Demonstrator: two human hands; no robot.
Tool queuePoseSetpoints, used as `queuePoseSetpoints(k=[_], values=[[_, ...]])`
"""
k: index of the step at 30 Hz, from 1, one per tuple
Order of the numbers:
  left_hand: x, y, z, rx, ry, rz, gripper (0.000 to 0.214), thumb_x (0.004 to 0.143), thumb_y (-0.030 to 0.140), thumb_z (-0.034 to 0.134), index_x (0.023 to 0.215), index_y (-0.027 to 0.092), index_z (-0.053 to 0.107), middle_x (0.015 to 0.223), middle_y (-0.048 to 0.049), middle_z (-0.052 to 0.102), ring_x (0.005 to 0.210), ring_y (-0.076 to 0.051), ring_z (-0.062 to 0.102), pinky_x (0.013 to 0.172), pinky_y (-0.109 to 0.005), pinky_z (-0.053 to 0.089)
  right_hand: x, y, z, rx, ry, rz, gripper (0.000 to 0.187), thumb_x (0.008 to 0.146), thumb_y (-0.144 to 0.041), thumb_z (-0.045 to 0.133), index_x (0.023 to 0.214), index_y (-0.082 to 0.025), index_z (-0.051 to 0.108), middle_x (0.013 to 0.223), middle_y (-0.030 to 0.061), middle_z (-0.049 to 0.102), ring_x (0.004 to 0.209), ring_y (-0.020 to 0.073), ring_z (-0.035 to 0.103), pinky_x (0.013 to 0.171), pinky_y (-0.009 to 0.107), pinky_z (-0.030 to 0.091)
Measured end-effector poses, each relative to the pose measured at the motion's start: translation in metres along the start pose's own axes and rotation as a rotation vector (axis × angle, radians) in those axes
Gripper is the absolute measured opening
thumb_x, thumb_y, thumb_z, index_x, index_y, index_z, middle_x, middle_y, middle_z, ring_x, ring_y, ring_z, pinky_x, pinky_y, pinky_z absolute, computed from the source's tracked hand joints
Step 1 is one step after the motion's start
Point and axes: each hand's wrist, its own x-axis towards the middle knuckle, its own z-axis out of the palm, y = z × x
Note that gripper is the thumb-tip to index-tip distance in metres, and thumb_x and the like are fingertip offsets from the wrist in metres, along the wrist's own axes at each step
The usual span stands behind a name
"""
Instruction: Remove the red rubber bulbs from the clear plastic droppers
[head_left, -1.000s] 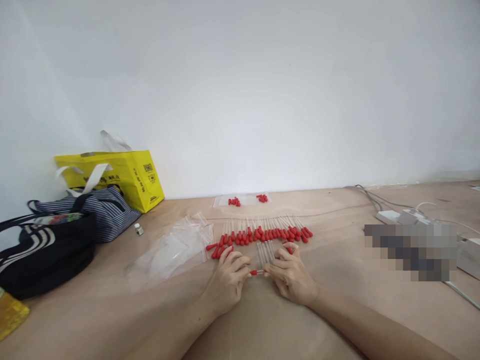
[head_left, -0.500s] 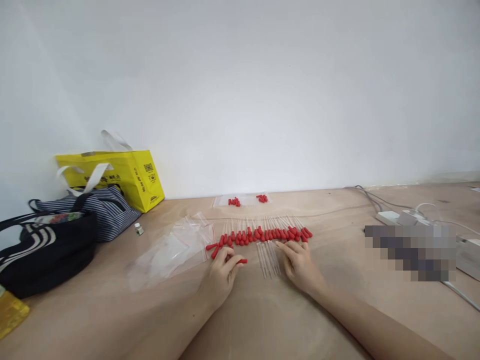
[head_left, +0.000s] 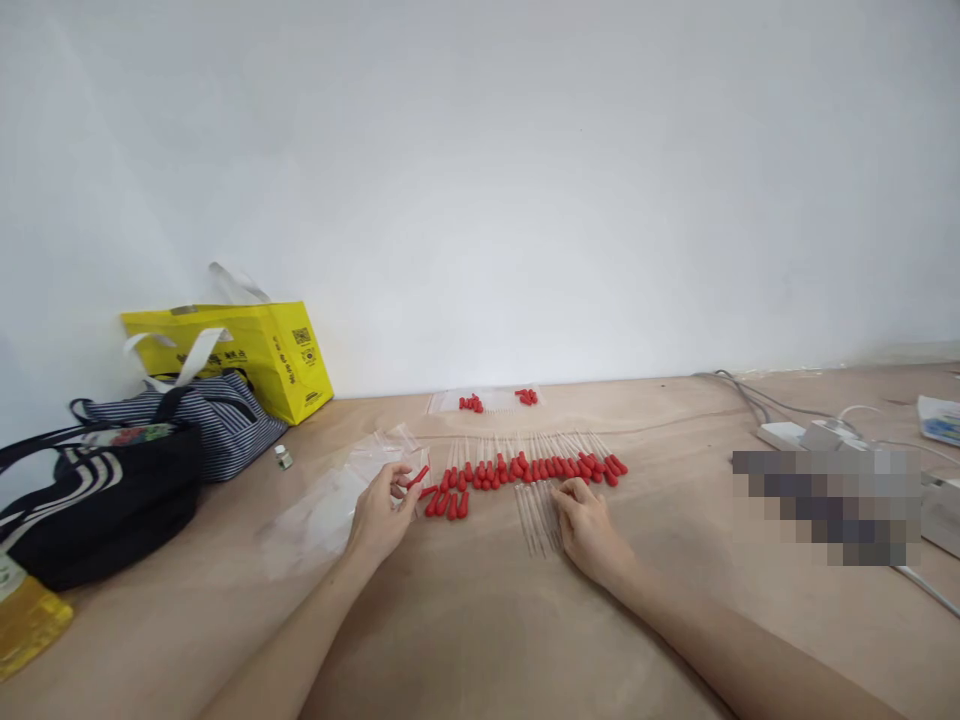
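A row of clear droppers with red rubber bulbs (head_left: 536,466) lies on the brown tabletop. Loose red bulbs (head_left: 444,501) sit at its left end, and bare clear tubes (head_left: 537,518) lie in front of it. My left hand (head_left: 381,518) is beside the clear plastic bags (head_left: 337,500), its fingers pinching one red bulb (head_left: 418,477) held off the table. My right hand (head_left: 589,522) rests on the table at the right edge of the bare tubes, fingers curled over them; what they hold is hidden.
A yellow shopping bag (head_left: 247,350), a striped bag (head_left: 202,420) and a black bag (head_left: 90,500) stand at the left by the wall. A small bag with red bulbs (head_left: 495,400) lies at the back. Power strips and cables (head_left: 810,435) are at the right.
My left hand has moved left, away from the tubes toward the plastic bags, lifting a red bulb. My right hand stayed by the bare tubes.
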Motion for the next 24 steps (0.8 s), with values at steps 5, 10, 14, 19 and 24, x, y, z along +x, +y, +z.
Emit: queuePoseSetpoints(k=[5, 10, 14, 19, 24], values=[[-0.001, 0.002, 0.003, 0.043, -0.037, 0.015, 0.017, 0.067, 0.033, 0.052, 0.077, 0.021, 0.047, 0.069, 0.0019, 0.061, 0.059, -0.014, 0.053, 0.058, -0.025, 0.043, -0.001, -0.005, -0.003, 0.022, -0.03, 0.022, 0.025, 0.076, -0.005, 0.034, 0.078, -0.016, 0.056, 0.083, 0.007, 0.051, 0.075, 0.0158, 0.048, 0.063, 0.027, 0.031], [-0.002, 0.004, 0.004, 0.056, -0.103, 0.036, 0.016, 0.066, 0.033, 0.052, 0.076, 0.02, 0.05, 0.071, 0.0007, 0.062, 0.063, -0.015, 0.054, 0.058, -0.025, 0.042, -0.002, -0.007, -0.005, 0.039, -0.063, 0.049, 0.027, 0.078, -0.008, 0.033, 0.085, -0.016, 0.057, 0.087, 0.0083, 0.051, 0.079, 0.0172, 0.05, 0.066, 0.029, 0.033], [0.0, 0.004, 0.001, 0.114, -0.082, 0.048, 0.021, 0.069, 0.038, 0.05, 0.077, 0.019, 0.054, 0.076, -0.0019, 0.063, 0.069, -0.017, 0.055, 0.064, -0.027, 0.044, -0.001, -0.007, -0.006, 0.057, -0.073, 0.062, 0.026, 0.079, -0.01, 0.033, 0.087, -0.016, 0.058, 0.088, 0.0083, 0.052, 0.08, 0.0176, 0.05, 0.069, 0.03, 0.034], [0.017, 0.004, -0.002, 0.208, -0.125, -0.022, 0.025, 0.073, 0.038, 0.045, 0.082, 0.019, 0.058, 0.089, -0.0036, 0.064, 0.081, -0.018, 0.057, 0.072, -0.026, 0.043, 0.0, -0.006, -0.012, 0.082, -0.003, 0.054, 0.025, 0.079, -0.012, 0.035, 0.088, -0.017, 0.059, 0.087, 0.0071, 0.052, 0.08, 0.0174, 0.051, 0.072, 0.032, 0.035], [0.046, 0.01, 0.007, 0.294, -0.218, -0.08, 0.025, 0.07, 0.041, 0.049, 0.076, 0.022, 0.063, 0.091, -0.0037, 0.066, 0.085, -0.021, 0.058, 0.071, -0.029, 0.042, 0.001, -0.002, -0.015, 0.128, 0.089, -0.008, 0.023, 0.08, -0.014, 0.037, 0.086, -0.017, 0.059, 0.085, 0.0076, 0.052, 0.079, 0.018, 0.051, 0.072, 0.033, 0.036]])
